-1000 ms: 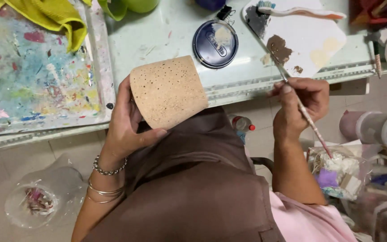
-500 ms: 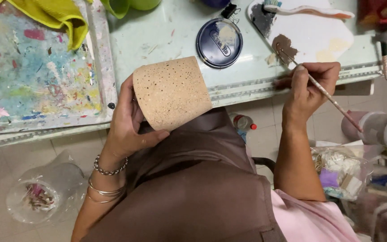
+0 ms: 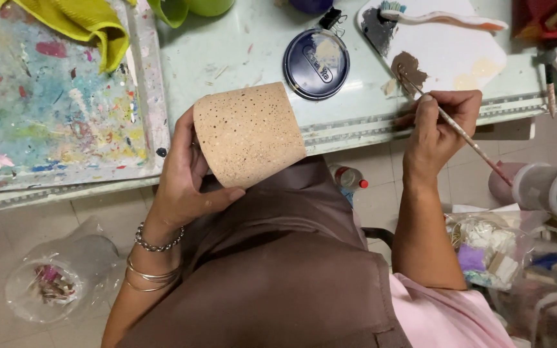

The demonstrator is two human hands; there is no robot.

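Left grip: left hand [image 3: 185,183] wrapped around the speckled tan pot [image 3: 247,133], thumb under the lower edge, fingers behind the wall; pot tipped on its side over the brown apron [image 3: 278,258], just off the table edge [image 3: 356,129].

Right grip: right hand [image 3: 438,129] pinched closed on a thin paintbrush [image 3: 452,125], handle slanting down and away to the right, bristle tip in a brown paint patch [image 3: 410,66] just above the fingers.

Pot's place: between the two hands, left of the brush hand, touching only the left palm and fingers.

Doing the step well: best to load only the bristle tip, wipe excess on the palette, keep the pot steady with thumb clear of the face being painted; risk of drips on the apron if overloaded.

Just beyond the brush: white palette board [image 3: 446,51] with grey, brown and pale yellow smears; a toothbrush [image 3: 446,18] lying across its top.

Left of the palette, above the pot: round dark-blue tin lid [image 3: 316,63], flat, with a pale smear and a small oval label, lettering not described.

Farther left of the pot hand: paint-splashed board [image 3: 46,103]; yellow cloth [image 3: 85,22] over its upper edge.

Below the table, between the arms: small plastic bottle with red cap [image 3: 349,179], on the floor.

Right of the brush arm: clear bag of scraps [image 3: 485,248]; white-rimmed cylinder [image 3: 549,187].

Down left of the wrist: clear bag [image 3: 53,277] with pink bits.
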